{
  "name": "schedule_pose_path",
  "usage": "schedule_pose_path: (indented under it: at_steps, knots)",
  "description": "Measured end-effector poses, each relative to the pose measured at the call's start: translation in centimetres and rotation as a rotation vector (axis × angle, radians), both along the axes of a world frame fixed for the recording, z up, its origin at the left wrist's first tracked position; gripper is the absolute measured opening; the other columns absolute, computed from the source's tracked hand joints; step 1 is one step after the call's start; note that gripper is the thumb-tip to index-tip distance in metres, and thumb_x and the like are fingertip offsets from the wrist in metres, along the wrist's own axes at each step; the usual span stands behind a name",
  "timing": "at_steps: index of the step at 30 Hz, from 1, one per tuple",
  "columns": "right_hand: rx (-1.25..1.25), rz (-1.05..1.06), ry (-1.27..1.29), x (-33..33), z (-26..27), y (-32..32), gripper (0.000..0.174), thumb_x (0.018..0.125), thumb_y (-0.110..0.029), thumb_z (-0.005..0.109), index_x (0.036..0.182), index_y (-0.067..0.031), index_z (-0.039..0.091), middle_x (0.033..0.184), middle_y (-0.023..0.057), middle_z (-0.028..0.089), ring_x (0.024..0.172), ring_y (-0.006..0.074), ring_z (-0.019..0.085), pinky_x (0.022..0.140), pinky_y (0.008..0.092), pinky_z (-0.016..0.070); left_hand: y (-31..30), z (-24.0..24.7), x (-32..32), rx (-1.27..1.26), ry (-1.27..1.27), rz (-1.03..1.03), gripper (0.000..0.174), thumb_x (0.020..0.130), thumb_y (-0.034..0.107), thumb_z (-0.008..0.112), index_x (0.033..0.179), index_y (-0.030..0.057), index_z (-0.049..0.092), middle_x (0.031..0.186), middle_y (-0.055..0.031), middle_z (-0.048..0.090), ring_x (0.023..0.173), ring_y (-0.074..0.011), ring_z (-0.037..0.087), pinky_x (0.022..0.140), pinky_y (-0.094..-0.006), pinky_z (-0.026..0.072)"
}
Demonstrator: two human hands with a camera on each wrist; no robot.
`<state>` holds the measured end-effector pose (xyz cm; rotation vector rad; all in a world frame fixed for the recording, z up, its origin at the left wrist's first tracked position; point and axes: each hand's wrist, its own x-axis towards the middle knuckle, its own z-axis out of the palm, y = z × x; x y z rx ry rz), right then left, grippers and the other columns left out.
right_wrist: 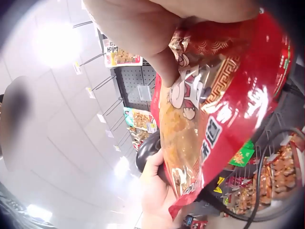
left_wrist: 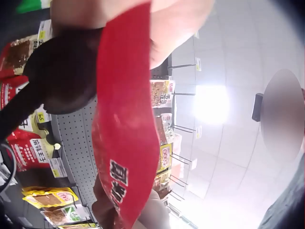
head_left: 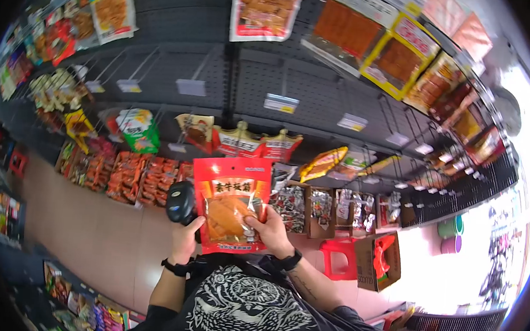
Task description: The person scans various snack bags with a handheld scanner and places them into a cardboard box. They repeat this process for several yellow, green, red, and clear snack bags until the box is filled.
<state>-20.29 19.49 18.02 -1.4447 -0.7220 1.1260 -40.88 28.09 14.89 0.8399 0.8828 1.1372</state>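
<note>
A red snack packet [head_left: 231,209] with a clear window faces up in front of my chest. My right hand [head_left: 273,230] grips its right side, the thumb pressed on the front over the window. At the packet's left edge my left hand [head_left: 185,238] holds a black barcode scanner [head_left: 181,201]. A small red light spot shows on the packet's upper part. The right wrist view has the left hand [right_wrist: 159,195] around the scanner [right_wrist: 148,151], right by the packet [right_wrist: 183,129]. In the left wrist view the packet [left_wrist: 126,95] hides much of the right hand.
Ahead stands a dark pegboard shelf [head_left: 253,72] with hanging snack packets and price tags. Boxes of small packets [head_left: 126,177] line its bottom. A red stool [head_left: 338,258] and a cardboard box [head_left: 378,265] stand on the floor at right. A cable [right_wrist: 259,191] loops near the right wrist.
</note>
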Motion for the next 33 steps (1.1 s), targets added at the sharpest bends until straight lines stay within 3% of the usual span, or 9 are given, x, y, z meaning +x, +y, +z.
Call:
schedule_pose_path:
  at_steps: [2,8,13,18,22,23,25,28,33]
  knots:
    - [0.078,-0.07,0.038,0.5,-0.5,-0.3,0.032,0.083,-0.011,0.07,0.11,-0.002,0.055,0.085,0.0,0.061,0.067,0.0046,0.054,0.057,0.021,0.0467,-0.3,1.3,-0.5,0.015,-0.015,-0.094,0.024,0.076,-0.001,0.069,0.097,0.0045,0.06,0.085,-0.0009,0.06,0.075,-0.0112,0.058,0.073,-0.0259,0.0474]
    - [0.129,-0.405,0.138,5.8,-1.2,-3.1,0.024,0.085,-0.002,0.064,0.108,-0.002,0.057,0.094,0.003,0.065,0.075,0.0073,0.059,0.066,0.0232,0.0502,-1.5,-1.1,-1.4,-0.012,0.278,-0.144,0.021,0.078,0.004,0.071,0.096,0.0029,0.061,0.085,-0.0028,0.062,0.076,-0.0125,0.059,0.07,-0.0285,0.0478]
    - [0.275,-0.543,0.216,10.2,-2.6,-5.4,0.025,0.087,0.001,0.06,0.112,-0.0012,0.055,0.099,0.0036,0.064,0.083,0.0095,0.06,0.073,0.0235,0.0495,-2.2,0.4,0.4,0.421,0.608,-0.487,0.033,0.075,0.016,0.077,0.101,0.0014,0.062,0.094,-0.0082,0.066,0.083,-0.0207,0.063,0.075,-0.0339,0.0496]
    - [0.226,-0.425,0.077,11.2,-1.3,-6.2,0.022,0.087,-0.001,0.06,0.108,-0.0015,0.054,0.097,0.0037,0.062,0.083,0.0097,0.058,0.073,0.0239,0.0484,-3.6,0.3,4.1,0.684,0.678,-0.656,0.034,0.076,0.02,0.076,0.101,0.0017,0.063,0.094,-0.0144,0.067,0.084,-0.0274,0.065,0.075,-0.0361,0.0502]
    - [0.031,-0.171,-0.265,10.1,0.3,-3.3,0.022,0.087,-0.002,0.061,0.108,-0.0011,0.055,0.083,0.0021,0.063,0.073,0.0086,0.061,0.063,0.0225,0.0501,-4.7,2.6,4.9,0.534,0.475,-0.677,0.04,0.073,0.013,0.078,0.108,0.0009,0.06,0.099,-0.0132,0.067,0.088,-0.0227,0.064,0.081,-0.0325,0.0488]
    - [0.158,-0.146,0.042,9.9,-2.7,-1.5,0.02,0.088,-0.003,0.061,0.106,-0.0006,0.055,0.076,0.0015,0.062,0.064,0.0084,0.059,0.054,0.0232,0.0486,-4.9,3.5,4.8,0.493,0.401,-0.678,0.04,0.073,0.012,0.078,0.108,0.0006,0.06,0.1,-0.0116,0.067,0.088,-0.0206,0.064,0.082,-0.0322,0.0486]
    - [0.164,-0.041,0.023,7.5,-1.3,2.3,0.018,0.088,-0.003,0.06,0.105,-0.0002,0.055,0.073,0.0001,0.058,0.058,0.0069,0.053,0.049,0.0232,0.0429,-5.3,3.2,4.1,0.435,0.305,-0.715,0.041,0.073,0.01,0.078,0.109,0.0008,0.06,0.101,-0.0075,0.067,0.089,-0.0162,0.062,0.082,-0.0317,0.0485]
    - [0.206,0.12,0.112,4.9,-0.7,8.3,0.018,0.089,-0.003,0.059,0.106,-0.0002,0.054,0.069,-0.0011,0.053,0.055,0.0063,0.048,0.047,0.0232,0.0394,-6.0,2.6,3.1,0.413,0.286,-0.561,0.043,0.072,0.01,0.079,0.11,0.0019,0.06,0.101,-0.0069,0.067,0.09,-0.0143,0.062,0.083,-0.0305,0.0484]
    - [0.224,0.057,-0.089,1.7,1.8,15.8,0.02,0.085,-0.008,0.065,0.103,-0.0004,0.06,0.076,0.0016,0.061,0.062,0.005,0.053,0.053,0.023,0.0445,-6.9,1.1,-0.7,0.265,0.33,-0.341,0.046,0.07,0.011,0.081,0.111,0.0014,0.06,0.1,-0.0076,0.067,0.09,-0.0141,0.061,0.083,-0.0296,0.0483]
